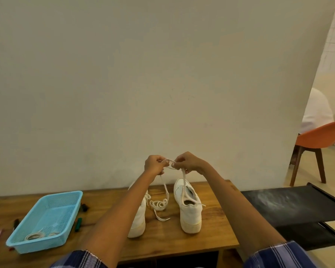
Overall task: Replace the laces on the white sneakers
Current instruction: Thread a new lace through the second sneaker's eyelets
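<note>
Two white sneakers stand on the wooden table point(217, 231), toes toward the wall. The left sneaker point(138, 219) is partly hidden by my left forearm; the right sneaker point(188, 207) is in full view. Above them, my left hand point(154, 165) and my right hand point(187, 162) are raised close together and both pinch a white lace point(165, 187). One strand hangs from my hands down into the right sneaker. Another strand drops to a loose pile on the table between the shoes.
A light blue plastic basket point(46, 219) sits at the left with coiled white laces point(35, 236) inside. Markers point(78, 224) lie beside it. A black folding stool point(294, 206) adjoins the table on the right; an orange chair point(317, 140) stands behind. A plain wall rises behind the table.
</note>
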Motion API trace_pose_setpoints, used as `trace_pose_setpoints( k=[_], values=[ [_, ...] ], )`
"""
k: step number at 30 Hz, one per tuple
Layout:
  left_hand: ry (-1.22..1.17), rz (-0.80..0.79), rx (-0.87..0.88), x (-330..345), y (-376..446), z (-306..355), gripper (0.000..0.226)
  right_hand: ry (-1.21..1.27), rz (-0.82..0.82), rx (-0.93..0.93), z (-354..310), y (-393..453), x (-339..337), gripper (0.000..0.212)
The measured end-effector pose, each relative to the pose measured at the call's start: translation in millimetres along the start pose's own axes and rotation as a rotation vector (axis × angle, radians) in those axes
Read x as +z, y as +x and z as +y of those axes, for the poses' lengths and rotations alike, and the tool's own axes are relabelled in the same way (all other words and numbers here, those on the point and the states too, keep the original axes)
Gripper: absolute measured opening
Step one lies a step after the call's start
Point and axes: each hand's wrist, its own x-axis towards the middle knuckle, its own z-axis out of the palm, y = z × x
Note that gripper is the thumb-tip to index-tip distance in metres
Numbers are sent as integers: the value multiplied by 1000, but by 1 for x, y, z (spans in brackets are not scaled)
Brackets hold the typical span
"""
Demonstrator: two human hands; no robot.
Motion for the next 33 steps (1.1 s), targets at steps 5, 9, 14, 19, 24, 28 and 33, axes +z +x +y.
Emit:
trace_pose_setpoints(
  k=[5, 9, 14, 19, 24, 28, 33],
  values=[
    [89, 102, 9, -13, 9, -13, 21, -33, 115, 11, 17, 0, -10, 32],
    [383, 28, -12, -26, 14, -25, 18, -55, 598, 98, 35, 6, -19, 33],
    [774, 16, -151, -27, 16, -27, 28, 79, 862, 124, 35, 6, -31, 32],
    [345, -390, 95, 1, 14, 2, 68, -14, 241, -142, 15, 7, -15, 22],
    [-43, -428, 94, 20, 12, 8, 28, 5, 109, -145, 14, 11, -2, 30],
    [3, -315, 53, 18, 17, -12, 26, 113, -9, -40, 26, 6, -7, 33],
    [166, 46, -43, 9, 33, -52, 23, 141, 173, 76, 58, 8, -18, 27]
  ],
)
